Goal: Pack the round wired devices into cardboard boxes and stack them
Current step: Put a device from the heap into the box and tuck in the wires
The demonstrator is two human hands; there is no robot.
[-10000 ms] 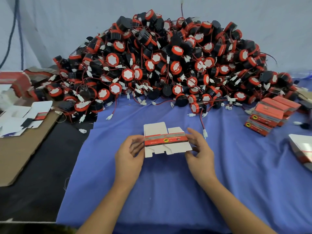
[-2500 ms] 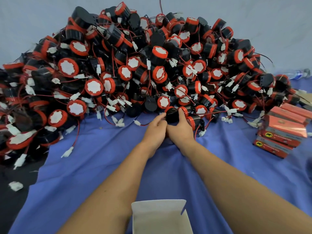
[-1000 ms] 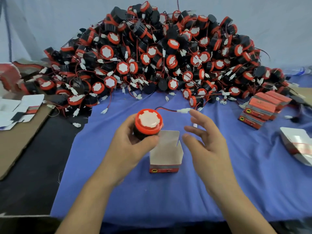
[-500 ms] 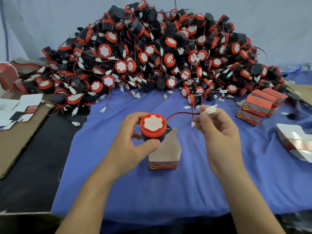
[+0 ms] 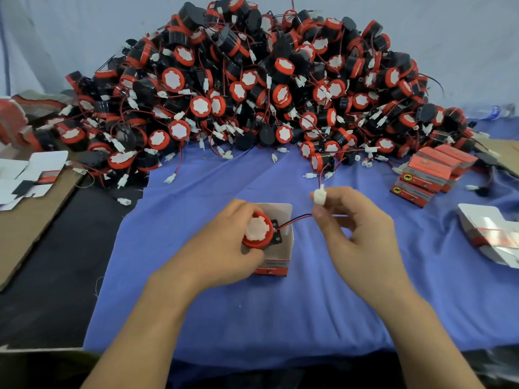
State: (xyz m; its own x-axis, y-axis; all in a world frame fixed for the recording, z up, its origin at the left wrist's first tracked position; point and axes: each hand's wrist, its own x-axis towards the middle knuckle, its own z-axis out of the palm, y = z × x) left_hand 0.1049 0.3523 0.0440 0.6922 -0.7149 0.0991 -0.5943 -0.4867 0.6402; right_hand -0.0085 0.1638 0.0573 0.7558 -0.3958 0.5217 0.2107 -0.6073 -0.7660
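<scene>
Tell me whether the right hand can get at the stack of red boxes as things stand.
Probably yes: only bare blue cloth lies between the right hand and the stack of red boxes. But it pinches the white connector, so it must let go first.

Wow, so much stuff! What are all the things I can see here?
cloth: one, blue, spread across the middle
round devices pile: countless, black and red, white faces, back of cloth
open box: one, white inside, red base, middle of cloth
held device: one, red and white, partly inside the open box
white connector: one, white, just right of open box
closed boxes: several, red, stacked at right
flat boxes: some, white, far left and right
cardboard sheet: one, brown, left
left hand: one, grips held device
right hand: one, pinches white connector
</scene>
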